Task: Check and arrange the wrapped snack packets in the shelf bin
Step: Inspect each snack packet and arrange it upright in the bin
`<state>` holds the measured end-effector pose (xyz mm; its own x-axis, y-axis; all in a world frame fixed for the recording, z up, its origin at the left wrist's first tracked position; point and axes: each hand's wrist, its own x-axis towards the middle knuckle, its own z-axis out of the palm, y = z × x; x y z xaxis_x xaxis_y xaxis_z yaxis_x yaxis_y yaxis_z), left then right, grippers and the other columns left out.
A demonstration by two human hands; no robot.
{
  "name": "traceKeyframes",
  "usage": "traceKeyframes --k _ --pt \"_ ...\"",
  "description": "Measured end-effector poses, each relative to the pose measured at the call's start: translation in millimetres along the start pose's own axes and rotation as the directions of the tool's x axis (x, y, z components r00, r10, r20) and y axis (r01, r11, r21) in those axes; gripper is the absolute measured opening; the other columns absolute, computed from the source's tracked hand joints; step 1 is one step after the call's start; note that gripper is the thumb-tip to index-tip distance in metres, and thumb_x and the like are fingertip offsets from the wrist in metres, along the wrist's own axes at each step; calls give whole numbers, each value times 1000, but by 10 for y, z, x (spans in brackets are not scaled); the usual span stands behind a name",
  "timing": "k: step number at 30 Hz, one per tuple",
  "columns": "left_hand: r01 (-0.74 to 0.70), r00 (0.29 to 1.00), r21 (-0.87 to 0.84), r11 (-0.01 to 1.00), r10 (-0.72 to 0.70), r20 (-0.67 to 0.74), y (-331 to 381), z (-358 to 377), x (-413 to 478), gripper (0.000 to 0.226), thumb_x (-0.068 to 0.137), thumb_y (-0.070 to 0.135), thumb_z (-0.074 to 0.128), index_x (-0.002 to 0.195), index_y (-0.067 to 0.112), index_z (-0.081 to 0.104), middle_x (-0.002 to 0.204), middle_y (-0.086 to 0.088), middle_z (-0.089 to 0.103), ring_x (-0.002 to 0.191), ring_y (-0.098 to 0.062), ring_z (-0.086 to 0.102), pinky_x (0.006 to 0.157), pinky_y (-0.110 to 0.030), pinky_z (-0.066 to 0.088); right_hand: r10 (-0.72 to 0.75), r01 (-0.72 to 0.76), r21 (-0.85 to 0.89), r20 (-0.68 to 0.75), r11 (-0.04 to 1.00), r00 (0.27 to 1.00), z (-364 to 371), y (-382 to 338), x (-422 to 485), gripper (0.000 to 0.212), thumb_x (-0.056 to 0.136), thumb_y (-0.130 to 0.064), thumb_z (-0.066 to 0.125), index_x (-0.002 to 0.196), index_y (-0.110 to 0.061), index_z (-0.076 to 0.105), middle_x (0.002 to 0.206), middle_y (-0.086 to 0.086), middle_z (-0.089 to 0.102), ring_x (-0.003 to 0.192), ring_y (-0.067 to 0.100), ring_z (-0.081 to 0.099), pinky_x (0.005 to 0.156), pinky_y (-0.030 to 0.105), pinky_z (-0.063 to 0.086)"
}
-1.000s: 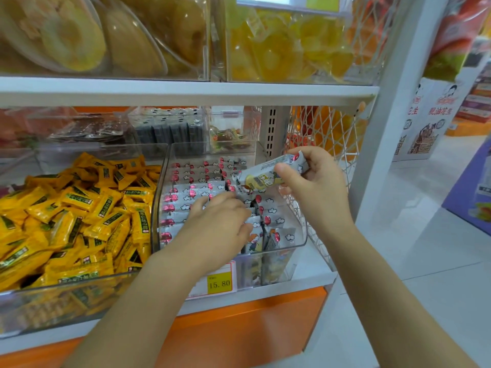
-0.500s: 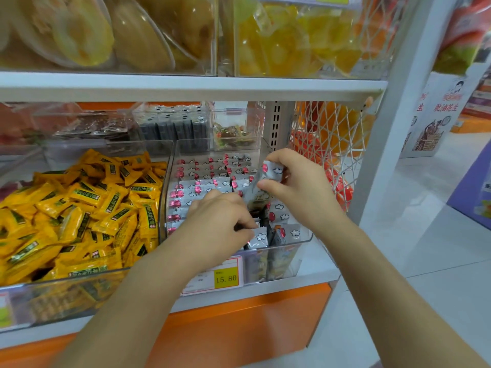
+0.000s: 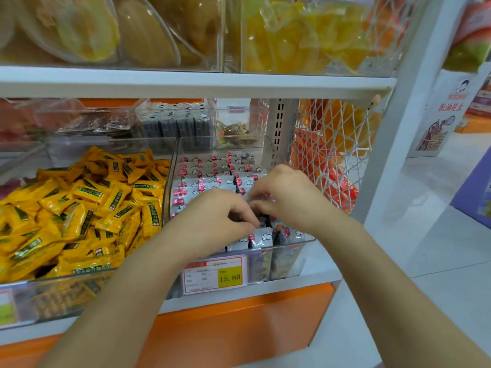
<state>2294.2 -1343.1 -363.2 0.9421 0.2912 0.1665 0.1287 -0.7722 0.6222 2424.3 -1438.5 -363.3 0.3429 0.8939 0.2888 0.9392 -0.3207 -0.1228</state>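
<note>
A clear shelf bin [image 3: 301, 240] holds rows of silver snack packets [image 3: 212, 181] with red and white print, standing on edge. Both my hands are down in its front half, fingertips almost touching. My right hand [image 3: 289, 200] pinches one silver packet that is pushed down among the others and is mostly hidden by my fingers. My left hand [image 3: 212, 221] curls over the front rows, its thumb and fingers closed on the packet tops just behind the front row.
A yellow price tag [image 3: 215, 274] reading 15.80 hangs on the bin's front. To the left lies a bin of yellow packets [image 3: 87, 208]. A white net basket [image 3: 332, 176] with orange packs is on the right. The upper shelf [image 3: 186, 81] overhangs closely.
My right hand has come down from above the bin with the silver packet and pushed it into the rows beside my left hand, which has stayed on the front packets.
</note>
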Motion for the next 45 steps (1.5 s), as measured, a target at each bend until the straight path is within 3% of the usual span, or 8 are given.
traceKeyframes --k 4,11,20,25,33,36,41,45 --pt "45 994 -18 999 -46 -99 -58 -98 -15 22 80 20 67 64 34 66 80 17 67 74 3 60 64 -8 48 24 -32 37 190 999 981 24 7 15 34 93 -12 41 116 -25 61 112 6 61 112 26 49 96 41 41" --pt "67 975 129 989 -38 -220 -76 -66 4 23 85 20 62 66 33 60 95 15 61 93 -3 52 81 -20 38 91 -69 199 -103 978 991 -52 58 160 34 88 6 37 113 -10 55 101 5 66 94 22 59 82 40 50" --pt "73 945 103 992 -36 -325 -129 -46 -1 14 85 19 61 76 30 65 97 11 54 92 -9 47 83 -25 37 45 -46 -178 -8 983 999 139 63 372 14 87 -26 63 100 -21 67 106 -2 64 114 23 40 90 38 34" --pt "75 917 53 996 -48 -397 -150 -52 17 27 89 15 56 113 24 61 110 9 52 96 -3 47 85 -19 39 94 -50 203 -217 978 972 14 93 304 10 88 -19 62 78 -20 59 78 -13 55 78 7 51 75 30 47" --pt "98 904 -49 994 -110 -412 -162 1 77 46 95 19 46 140 17 36 135 0 46 93 -3 46 61 -1 36 382 13 653 -458 757 803 -178 123 66 15 90 -12 57 79 -21 51 79 0 59 71 20 59 58 26 49" --pt "117 905 -115 987 -153 -396 -131 13 64 45 96 24 44 140 17 37 133 2 49 103 -11 53 77 -20 39 496 37 811 -393 583 774 -163 114 -24 16 92 -10 55 78 -18 51 76 12 59 60 15 61 48 17 45" --pt "105 911 -329 939 -223 -346 -89 -1 49 16 96 25 43 107 27 54 87 11 61 61 3 57 49 -10 45 585 36 946 -229 322 778 -109 63 -107 11 93 -9 55 82 -9 51 77 16 62 52 17 65 54 26 56" --pt "111 878 -638 762 -376 -297 -114 -18 72 21 96 29 44 105 15 58 87 -3 63 63 -8 61 55 -24 50 553 42 994 -93 104 828 -107 33 -138 13 91 -11 58 81 -3 54 66 11 63 54 16 63 59 27 57"
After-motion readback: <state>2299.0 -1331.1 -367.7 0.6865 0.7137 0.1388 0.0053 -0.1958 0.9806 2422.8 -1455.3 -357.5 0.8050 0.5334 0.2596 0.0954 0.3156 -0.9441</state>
